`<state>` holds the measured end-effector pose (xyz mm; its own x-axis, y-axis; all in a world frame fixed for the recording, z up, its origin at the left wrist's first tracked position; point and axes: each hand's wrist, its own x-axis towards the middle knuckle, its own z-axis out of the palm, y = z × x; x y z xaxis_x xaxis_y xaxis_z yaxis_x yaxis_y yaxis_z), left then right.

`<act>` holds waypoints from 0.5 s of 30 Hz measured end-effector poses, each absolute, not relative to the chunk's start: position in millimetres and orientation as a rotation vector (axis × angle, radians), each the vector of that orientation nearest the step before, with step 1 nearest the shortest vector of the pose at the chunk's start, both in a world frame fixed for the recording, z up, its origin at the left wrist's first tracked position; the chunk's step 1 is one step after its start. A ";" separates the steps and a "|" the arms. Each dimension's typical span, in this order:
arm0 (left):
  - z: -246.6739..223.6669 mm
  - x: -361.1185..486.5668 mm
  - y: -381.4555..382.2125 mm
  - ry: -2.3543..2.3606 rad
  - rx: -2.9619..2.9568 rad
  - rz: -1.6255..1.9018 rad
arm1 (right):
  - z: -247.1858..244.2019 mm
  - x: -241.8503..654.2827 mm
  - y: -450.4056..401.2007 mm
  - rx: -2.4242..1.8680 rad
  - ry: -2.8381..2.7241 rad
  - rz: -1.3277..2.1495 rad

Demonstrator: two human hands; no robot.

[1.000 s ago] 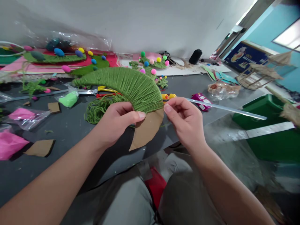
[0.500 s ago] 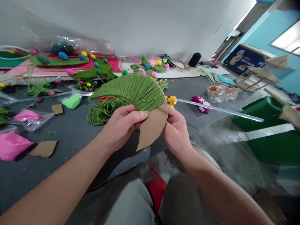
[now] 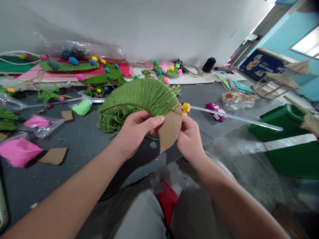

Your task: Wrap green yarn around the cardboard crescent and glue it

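A crescent-shaped cardboard piece (image 3: 170, 127) is held up over the table edge, most of it wrapped in green yarn (image 3: 142, 94) and its lower right end bare. My left hand (image 3: 139, 131) pinches its inner edge, thumb on top where yarn meets cardboard. On the outer right edge, my right hand (image 3: 189, 136) is closed; the fingers behind the cardboard are partly hidden. A loose heap of green yarn (image 3: 109, 121) lies behind my left hand. Just beyond my right hand is the yellow end of a glue gun (image 3: 185, 107) with a long clear glue stick (image 3: 231, 116).
Pink clay bags (image 3: 21, 151), a light green clay bag (image 3: 82, 107) and cardboard scraps (image 3: 54, 156) lie on the left. Yarn-wrapped shapes with coloured pompoms (image 3: 103, 74) line the back. A purple packet (image 3: 215, 111) lies right, near a green bin (image 3: 276, 132).
The view has shifted slightly, so the table items appear further right. The crescent's bare end is turned a little, and both hands keep their hold on it.
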<state>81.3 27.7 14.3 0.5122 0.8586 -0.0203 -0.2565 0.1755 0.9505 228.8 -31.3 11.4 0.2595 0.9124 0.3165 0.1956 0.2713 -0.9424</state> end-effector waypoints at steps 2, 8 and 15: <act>15.7 80.5 27.9 0.671 1.146 0.866 | 11.4 232.7 -31.9 -1.228 -1.228 0.757; 15.5 78.7 28.8 0.729 1.293 0.841 | 18.8 244.7 -31.7 -1.162 -1.036 1.008; 17.0 82.2 28.8 0.830 1.453 0.777 | 15.7 246.5 -33.4 -1.209 -0.989 1.035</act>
<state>82.2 28.8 17.0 0.5173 0.8557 -0.0115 0.0445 -0.0134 0.9989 246.5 -33.4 15.7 0.2416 0.9695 0.0411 -0.0853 0.0634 -0.9943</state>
